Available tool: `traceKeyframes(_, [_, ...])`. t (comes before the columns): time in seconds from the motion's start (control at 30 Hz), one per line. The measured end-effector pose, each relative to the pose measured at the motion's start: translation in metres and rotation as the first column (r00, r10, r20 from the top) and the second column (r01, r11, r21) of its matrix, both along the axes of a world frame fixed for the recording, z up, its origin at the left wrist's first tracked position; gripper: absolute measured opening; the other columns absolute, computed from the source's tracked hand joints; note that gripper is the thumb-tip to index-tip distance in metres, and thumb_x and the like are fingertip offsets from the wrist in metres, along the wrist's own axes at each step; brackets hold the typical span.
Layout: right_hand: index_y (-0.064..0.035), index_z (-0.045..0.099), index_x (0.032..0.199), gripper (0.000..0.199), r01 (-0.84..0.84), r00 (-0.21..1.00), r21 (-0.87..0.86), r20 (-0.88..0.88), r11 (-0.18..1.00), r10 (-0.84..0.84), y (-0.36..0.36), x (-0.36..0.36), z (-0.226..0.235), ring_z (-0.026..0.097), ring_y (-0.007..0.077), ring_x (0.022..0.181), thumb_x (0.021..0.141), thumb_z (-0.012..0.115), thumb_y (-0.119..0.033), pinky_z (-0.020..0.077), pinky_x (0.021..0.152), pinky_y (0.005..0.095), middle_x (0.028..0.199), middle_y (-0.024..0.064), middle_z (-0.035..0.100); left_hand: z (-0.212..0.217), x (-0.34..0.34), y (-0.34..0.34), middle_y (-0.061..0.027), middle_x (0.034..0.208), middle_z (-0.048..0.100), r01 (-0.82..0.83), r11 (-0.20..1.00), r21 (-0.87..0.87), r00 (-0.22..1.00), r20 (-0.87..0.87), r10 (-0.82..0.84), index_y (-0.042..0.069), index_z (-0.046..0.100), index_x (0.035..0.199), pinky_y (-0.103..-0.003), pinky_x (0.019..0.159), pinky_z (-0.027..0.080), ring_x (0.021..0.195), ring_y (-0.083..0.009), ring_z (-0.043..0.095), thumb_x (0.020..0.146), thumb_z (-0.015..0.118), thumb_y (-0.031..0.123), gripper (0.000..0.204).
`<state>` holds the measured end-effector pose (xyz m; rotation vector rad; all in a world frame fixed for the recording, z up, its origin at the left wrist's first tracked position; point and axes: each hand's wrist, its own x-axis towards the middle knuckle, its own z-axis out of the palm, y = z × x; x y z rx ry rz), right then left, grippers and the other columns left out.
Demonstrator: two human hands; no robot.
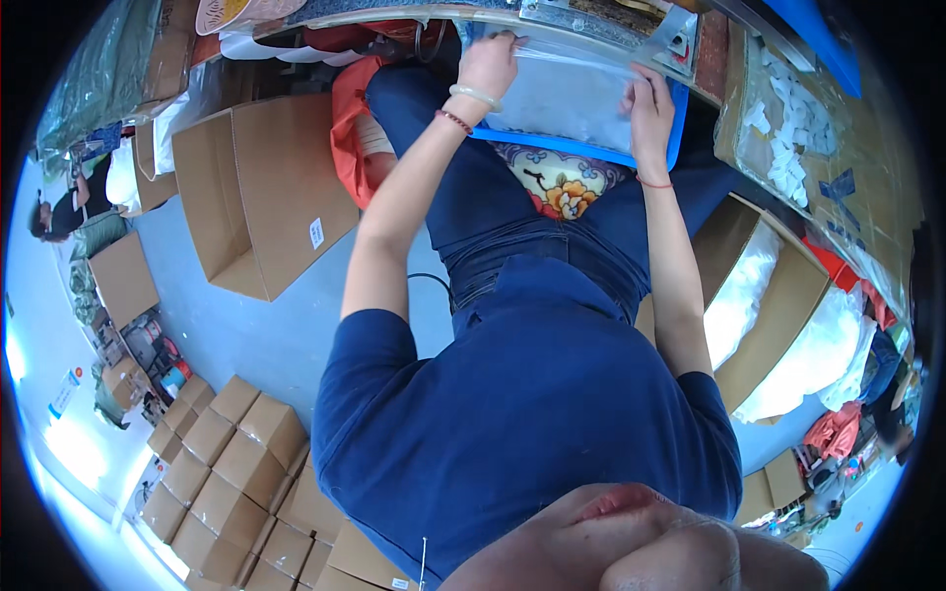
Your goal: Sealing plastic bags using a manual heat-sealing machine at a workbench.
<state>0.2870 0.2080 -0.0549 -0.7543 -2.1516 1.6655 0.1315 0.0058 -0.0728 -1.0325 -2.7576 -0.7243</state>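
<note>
A blue tray (591,151) lies across my thighs, with clear plastic film (564,98), perhaps a bag or sheets, spread in it. Over the tray's far left side, my left hand (490,67) is closed, its fingertips pinching the film's far edge. My right hand (648,113) is at the tray's right side, fingers curled and thumb close to the forefinger, at the other end of that same edge. Between the two hands the edge looks drawn out. What lies under the film is hard to make out.
A workbench (340,17) with a metal fixture (611,37) runs along the far side. An open carton (281,187) stands at my left, another with white plastic (744,286) at my right. White scraps (788,128) lie far right. Stacked cartons (236,463) stand behind me.
</note>
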Motion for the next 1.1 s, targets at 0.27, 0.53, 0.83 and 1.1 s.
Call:
traceKeyframes(0.27, [-0.0098,0.064,0.115,0.032,-0.245,0.969,0.722,0.196,0.647,0.149,-0.008,0.086,0.088,0.061,0.0292,0.092,0.084,0.064,-0.008,0.0509,0.079,0.0352,0.109,0.0138,0.059,0.081,0.027,-0.057,-0.0019,0.063,0.044,0.046,0.956,0.289,0.935,0.325,-0.143,0.000,0.059,0.084,-0.024,0.055,0.039,0.058,-0.0080,0.039,0.084,0.073,0.016,0.020])
traceKeyframes(0.53, [-0.0064,0.062,0.117,0.031,0.079,0.983,0.866,0.014,0.493,-0.182,0.001,0.120,0.072,0.058,0.0289,0.106,0.086,0.059,-0.001,0.0482,0.089,0.0394,0.114,0.0134,0.061,0.081,0.019,-0.105,-0.0126,0.096,0.057,0.012,1.000,-0.012,0.901,-0.433,-0.016,0.007,0.063,0.113,-0.039,0.076,0.049,0.090,-0.0306,0.056,0.083,0.060,0.004,0.029])
traceKeyframes(0.83, [-0.0060,0.069,0.104,0.021,0.243,0.967,0.694,-0.116,0.678,-0.227,0.008,0.151,0.134,0.062,0.0161,0.085,0.084,0.073,-0.009,0.0494,0.075,0.0277,0.094,0.0062,0.066,0.105,0.024,-0.121,0.0015,0.071,0.061,-0.348,0.552,0.758,0.848,0.505,-0.159,0.003,0.065,0.092,-0.021,0.052,0.041,0.059,-0.0055,0.053,0.096,0.062,0.017,0.014])
traceKeyframes(1.1, [-0.0067,0.065,0.115,0.025,-0.196,0.856,0.722,0.456,0.663,-0.243,0.073,0.243,0.132,0.061,0.0303,0.110,0.090,0.059,-0.008,0.0470,0.093,0.0381,0.117,0.0125,0.063,0.144,0.034,-0.225,-0.0108,0.112,0.062,-0.037,0.952,-0.305,0.965,-0.258,-0.046,0.009,0.063,0.119,-0.039,0.087,0.051,0.102,-0.0332,0.061,0.079,0.060,-0.001,0.041])
